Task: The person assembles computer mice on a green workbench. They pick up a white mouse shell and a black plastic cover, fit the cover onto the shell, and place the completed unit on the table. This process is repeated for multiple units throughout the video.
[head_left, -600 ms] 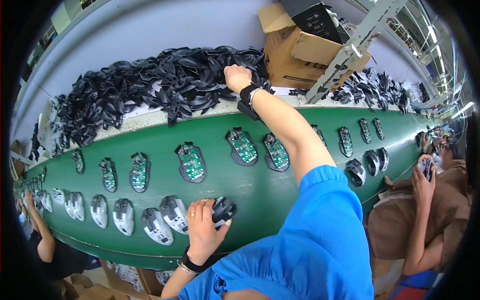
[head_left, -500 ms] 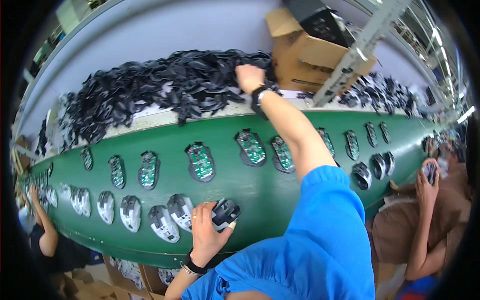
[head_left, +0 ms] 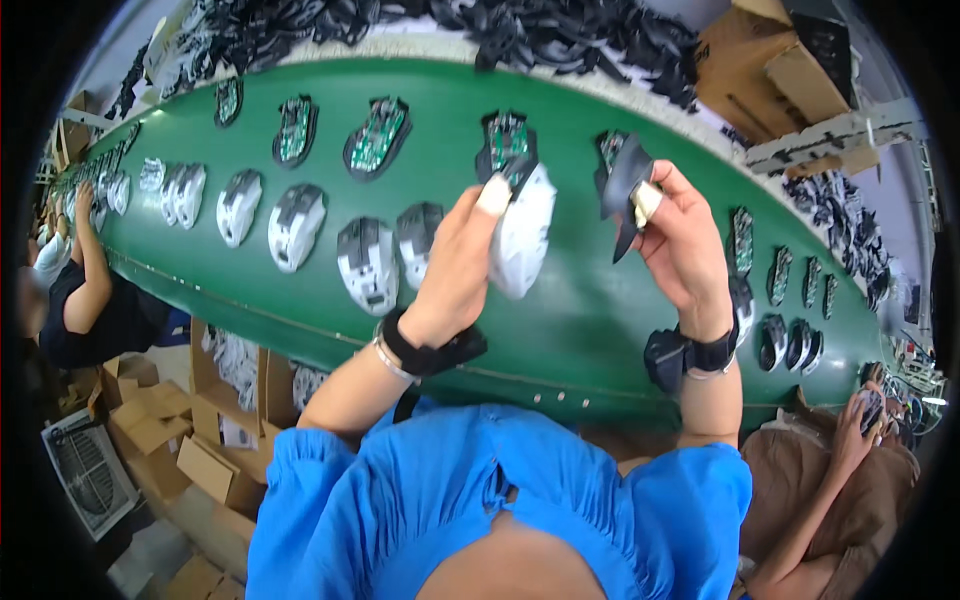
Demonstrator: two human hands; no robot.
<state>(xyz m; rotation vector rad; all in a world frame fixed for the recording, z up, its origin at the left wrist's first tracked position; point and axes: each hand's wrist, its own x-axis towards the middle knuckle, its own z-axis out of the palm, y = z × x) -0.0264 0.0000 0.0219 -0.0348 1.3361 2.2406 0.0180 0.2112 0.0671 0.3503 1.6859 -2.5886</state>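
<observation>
My left hand [head_left: 455,260] grips a white computer mouse shell [head_left: 528,235], raised above the green conveyor belt [head_left: 590,340] and turned on its side. In my right hand [head_left: 688,255], a thin curved black plastic mouse part [head_left: 624,182] is pinched between thumb and fingers. Both thumbs wear pale finger covers. The two parts are apart, held at about the same height. Beyond my hands a row of green circuit boards on black bases [head_left: 378,138] lies on the belt. Left of my left hand are several white-and-black mouse shells [head_left: 297,228].
A heap of loose black plastic parts [head_left: 560,40] fills the ledge behind the belt. An opened cardboard box [head_left: 755,65] and a metal post [head_left: 840,135] stand far right. People work at left [head_left: 90,265] and right [head_left: 845,460]. Cardboard boxes [head_left: 220,470] lie lower left.
My right hand has come back from the black heap with a curved black part. My left hand has lifted a mouse shell off the belt. The view has shifted.
</observation>
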